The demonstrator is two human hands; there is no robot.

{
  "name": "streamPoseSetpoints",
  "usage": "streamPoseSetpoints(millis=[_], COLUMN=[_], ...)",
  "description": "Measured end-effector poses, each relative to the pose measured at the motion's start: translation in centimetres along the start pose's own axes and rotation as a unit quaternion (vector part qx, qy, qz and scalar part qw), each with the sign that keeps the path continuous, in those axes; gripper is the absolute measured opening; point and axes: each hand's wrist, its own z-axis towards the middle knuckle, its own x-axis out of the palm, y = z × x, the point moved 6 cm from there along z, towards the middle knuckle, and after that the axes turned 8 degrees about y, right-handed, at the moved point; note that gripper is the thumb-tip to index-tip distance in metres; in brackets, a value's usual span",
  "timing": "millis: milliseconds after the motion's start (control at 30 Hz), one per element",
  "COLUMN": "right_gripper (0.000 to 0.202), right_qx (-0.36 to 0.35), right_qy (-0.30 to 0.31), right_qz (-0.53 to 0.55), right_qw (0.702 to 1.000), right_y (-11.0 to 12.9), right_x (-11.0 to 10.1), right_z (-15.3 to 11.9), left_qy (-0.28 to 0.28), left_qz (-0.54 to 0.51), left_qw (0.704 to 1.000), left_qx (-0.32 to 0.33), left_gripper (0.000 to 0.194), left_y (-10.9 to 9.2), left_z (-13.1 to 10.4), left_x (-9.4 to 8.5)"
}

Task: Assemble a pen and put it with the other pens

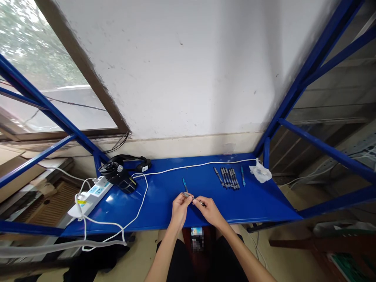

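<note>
A dark pen is held low over the front of the blue table, between my two hands. My left hand pinches its left end, where a greyish tip sticks out past the fingers. The right-hand end is in the closed fingers of my right hand. Fingers cover the pen's middle, so I cannot tell whether it is one piece or separate parts. Just beyond my left hand lies a blue pen. To the right, several dark pens lie side by side, with another blue pen beside them.
A white plastic bag sits at the table's right end. On the left are a black camera with its strap and a white power strip. White cable runs along the back and loops over the front left edge. Blue frame posts flank the table.
</note>
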Motion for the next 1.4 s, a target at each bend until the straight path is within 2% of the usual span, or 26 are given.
streamPoseSetpoints(millis=[267, 567, 733, 867, 1067, 1400], right_gripper=[0.049, 0.044, 0.028, 0.024, 0.036, 0.017], right_qx=[0.001, -0.029, -0.043, -0.031, -0.069, -0.028], right_qy=[-0.011, -0.014, -0.03, -0.032, -0.023, -0.04], right_qz=[-0.006, -0.011, -0.008, -0.034, -0.093, -0.089], right_qw=[1.0, 0.999, 0.999, 0.998, 0.993, 0.995], right_y=[-0.3, 0.5, 0.8, 0.2, 0.7, -0.8], right_x=[0.0, -0.1, -0.2, 0.3, 0.6, 0.7], right_z=[0.0, -0.2, -0.5, -0.5, -0.4, -0.5], left_qy=[0.018, -0.017, -0.022, -0.035, -0.041, -0.039], left_qz=[0.018, 0.033, 0.041, 0.045, 0.033, 0.049], left_qw=[1.0, 0.999, 0.999, 0.998, 0.998, 0.998], left_qx=[0.019, 0.017, 0.02, 0.022, 0.032, 0.026], left_gripper=[0.024, 0.028, 0.027, 0.026, 0.026, 0.029], left_y=[-0.2, -0.1, 0.1, 0.2, 0.0, -0.3], left_z=[-0.2, -0.3, -0.4, -0.5, -0.4, -0.7], left_x=[0.4, 0.0, -0.1, -0.3, -0.3, 0.1])
